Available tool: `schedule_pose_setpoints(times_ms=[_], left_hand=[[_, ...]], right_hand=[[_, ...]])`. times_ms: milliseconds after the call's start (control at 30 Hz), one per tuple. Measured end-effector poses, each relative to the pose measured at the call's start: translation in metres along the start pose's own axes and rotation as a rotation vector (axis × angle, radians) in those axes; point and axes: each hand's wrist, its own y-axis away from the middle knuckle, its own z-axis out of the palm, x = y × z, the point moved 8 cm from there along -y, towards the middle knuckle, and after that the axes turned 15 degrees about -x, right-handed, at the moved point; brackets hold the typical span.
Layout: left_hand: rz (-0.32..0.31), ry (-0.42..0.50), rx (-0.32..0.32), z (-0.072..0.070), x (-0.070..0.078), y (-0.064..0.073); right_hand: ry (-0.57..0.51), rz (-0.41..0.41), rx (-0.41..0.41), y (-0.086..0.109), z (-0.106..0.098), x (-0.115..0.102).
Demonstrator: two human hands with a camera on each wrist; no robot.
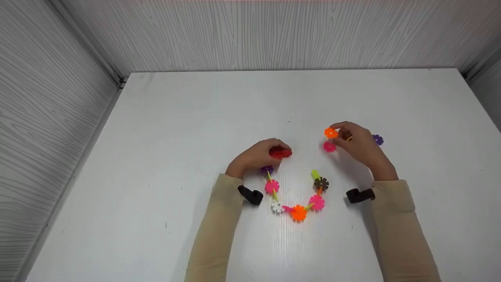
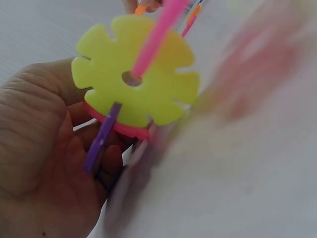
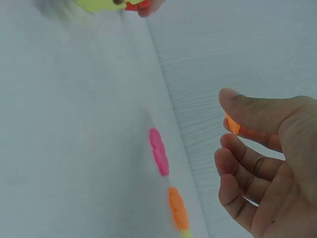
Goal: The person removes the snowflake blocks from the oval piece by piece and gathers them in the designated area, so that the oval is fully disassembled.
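Note:
My left hand (image 1: 256, 156) holds a red slotted flower disc (image 1: 281, 153) at the left end of a curved chain of linked discs. In the left wrist view a yellow-green disc (image 2: 163, 106) of the chain stands close to the camera, with a purple disc (image 2: 101, 141) slotted into it; the red disc (image 2: 126, 130) shows behind, by the fingers. Farther right, my right hand (image 1: 360, 145) pinches a loose orange disc (image 1: 330, 132) between thumb and finger. A pink disc (image 1: 329, 147) lies just below it on the table.
The chain curves through a white disc (image 1: 277, 207), an orange disc (image 1: 299, 213) and a brown disc (image 1: 321, 183) on the white table (image 1: 188, 125). A purple disc (image 1: 378, 139) lies beyond the right hand. Wood-grain panels (image 1: 250, 35) stand along the back and sides.

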Motion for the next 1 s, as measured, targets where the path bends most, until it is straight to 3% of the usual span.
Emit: schedule_pose_setpoints(times_ms=[400, 600, 800, 1000], left_hand=[[0.035, 0.049, 0.018, -0.002, -0.001, 0.000], [0.023, 0.051, 0.041, -0.004, -0.002, 0.000], [0.018, 0.042, 0.045, -0.004, -0.004, -0.001], [0.009, 0.067, 0.042, -0.003, -0.004, 0.001]], right_hand=[[-0.015, 0.062, 0.046, 0.012, -0.022, 0.022], [-0.042, 0.121, -0.011, 0.015, -0.025, 0.038], [-0.037, 0.119, -0.092, 0.017, -0.024, 0.050], [-0.058, 0.125, -0.114, 0.021, -0.024, 0.061]])
